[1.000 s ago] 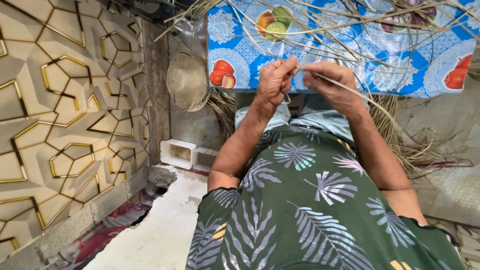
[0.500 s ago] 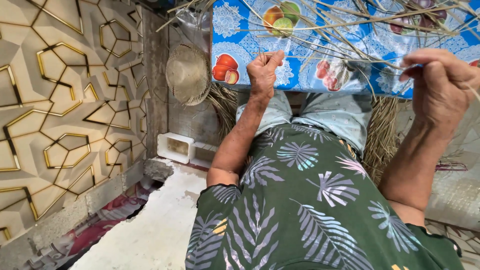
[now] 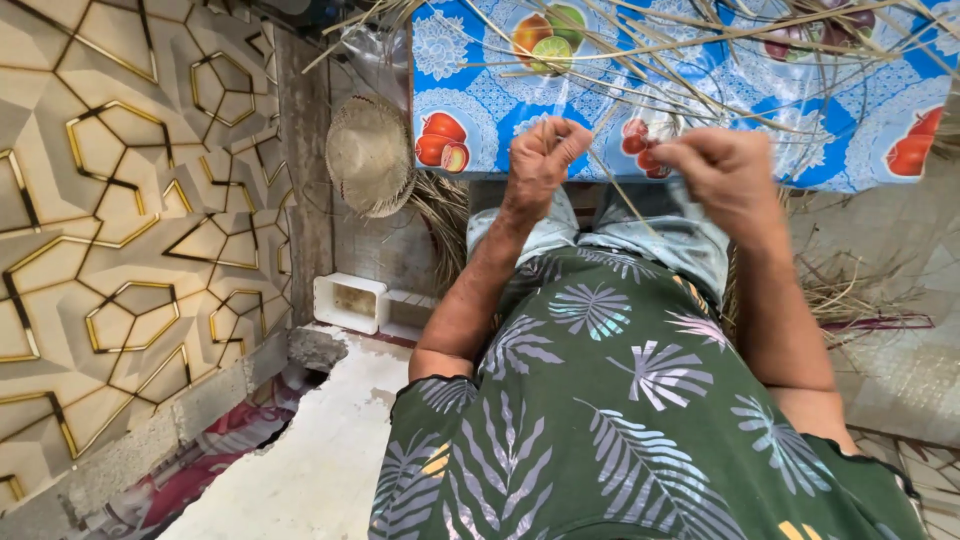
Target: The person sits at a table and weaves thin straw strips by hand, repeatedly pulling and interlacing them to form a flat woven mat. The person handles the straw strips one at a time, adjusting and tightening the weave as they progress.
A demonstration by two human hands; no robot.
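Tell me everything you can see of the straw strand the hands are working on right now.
The straw strand is thin, pale tan and dry-looking, like a flat strip of reed or grass. It runs slantwise down between the left hand and the right hand, both closed around straw in front of the blue fruit-print cloth. Its upper part merges into the loose stalks lying across the cloth, so its full length cannot be told.

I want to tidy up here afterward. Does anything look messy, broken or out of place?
Yes. Loose dry straw lies scattered on the floor at the right and across the blue tablecloth. By the wall, the concrete ledge has a broken, crumbled corner. The hands hold a strand tidily.
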